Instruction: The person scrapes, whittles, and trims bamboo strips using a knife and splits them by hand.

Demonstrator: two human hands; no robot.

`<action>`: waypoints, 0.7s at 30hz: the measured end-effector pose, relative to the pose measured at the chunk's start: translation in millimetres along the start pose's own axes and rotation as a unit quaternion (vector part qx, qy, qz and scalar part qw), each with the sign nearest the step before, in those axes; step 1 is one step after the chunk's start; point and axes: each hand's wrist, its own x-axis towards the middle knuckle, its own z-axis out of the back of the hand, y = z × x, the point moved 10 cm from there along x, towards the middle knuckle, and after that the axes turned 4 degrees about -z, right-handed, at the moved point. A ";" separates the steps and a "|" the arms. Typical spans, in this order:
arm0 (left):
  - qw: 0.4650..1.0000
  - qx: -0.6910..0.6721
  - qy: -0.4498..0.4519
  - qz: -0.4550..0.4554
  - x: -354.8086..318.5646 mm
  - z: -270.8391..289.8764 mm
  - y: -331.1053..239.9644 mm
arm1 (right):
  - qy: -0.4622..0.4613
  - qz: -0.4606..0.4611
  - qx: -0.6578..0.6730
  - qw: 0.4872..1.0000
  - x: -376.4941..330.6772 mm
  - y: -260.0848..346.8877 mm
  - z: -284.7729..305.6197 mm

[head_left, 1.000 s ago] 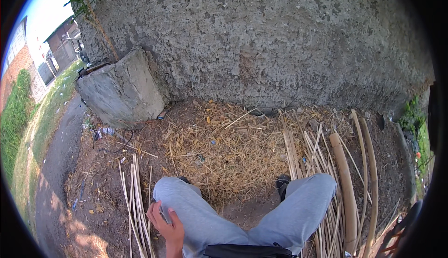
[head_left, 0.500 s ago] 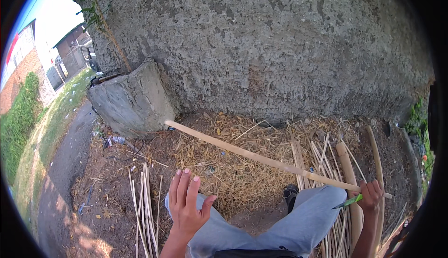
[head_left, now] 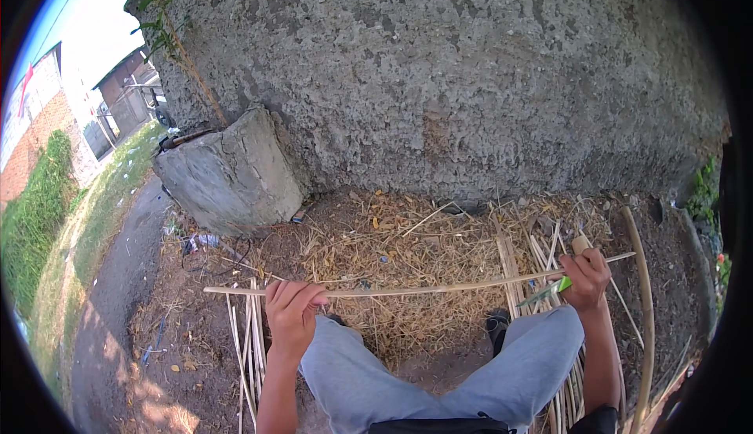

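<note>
A long, thin bamboo strip (head_left: 431,289) runs nearly level across in front of my knees, bowed a little. My left hand (head_left: 292,312) is closed round it toward its left end, which sticks out past the fingers. Near the other end my right hand (head_left: 585,279) grips the strip and also holds a knife (head_left: 560,285) with a bright green handle. The knife's blade points down and left, over my right knee. How the right fingers divide between knife and strip is partly hidden.
Thin split strips (head_left: 249,348) lie by my left leg, with more strips and thicker poles on the right. A long curved pole (head_left: 645,316) lies far right. Straw shavings (head_left: 400,257) cover the ground before a rough wall (head_left: 439,81). A concrete block (head_left: 235,171) stands left.
My left hand has gone from open and off the strip to closed on it. The strip has swung from slanting to nearly level, and my right hand has moved up and left with the knife.
</note>
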 end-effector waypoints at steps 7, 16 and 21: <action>0.992 0.102 -0.064 -0.044 65.7 -1.5 -2.0 | 0.032 -0.117 0.103 0.987 14.3 -30.4 -65.0; 0.995 0.083 0.024 0.055 84.8 -6.5 30.3 | 0.071 -0.182 0.198 0.960 16.0 -52.2 -116.0; 0.978 0.182 -0.085 -0.053 62.2 -8.0 1.8 | 0.061 -0.220 0.194 0.954 -5.1 -60.8 -120.2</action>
